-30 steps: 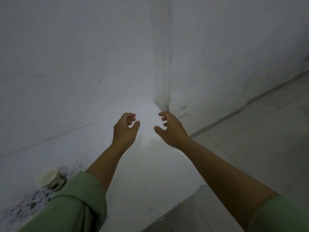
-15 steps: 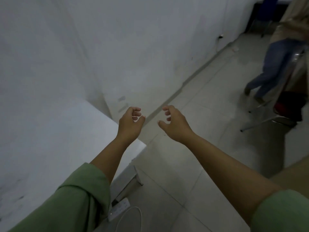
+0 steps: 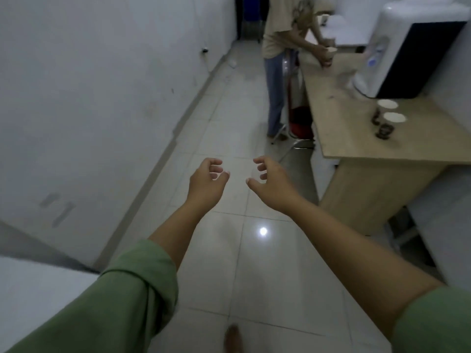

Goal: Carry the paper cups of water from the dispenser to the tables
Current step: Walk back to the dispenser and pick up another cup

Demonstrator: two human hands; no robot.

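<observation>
Both grips wide and empty: left hand and right hand held out side by side over the tiled floor, fingers curled, nothing between them. Two paper cups upright on the wooden surface far right, just before the water dispenser, well apart from either hand. Beyond, another person at the same surface, seemingly holding a further cup, though blurred.
</observation>
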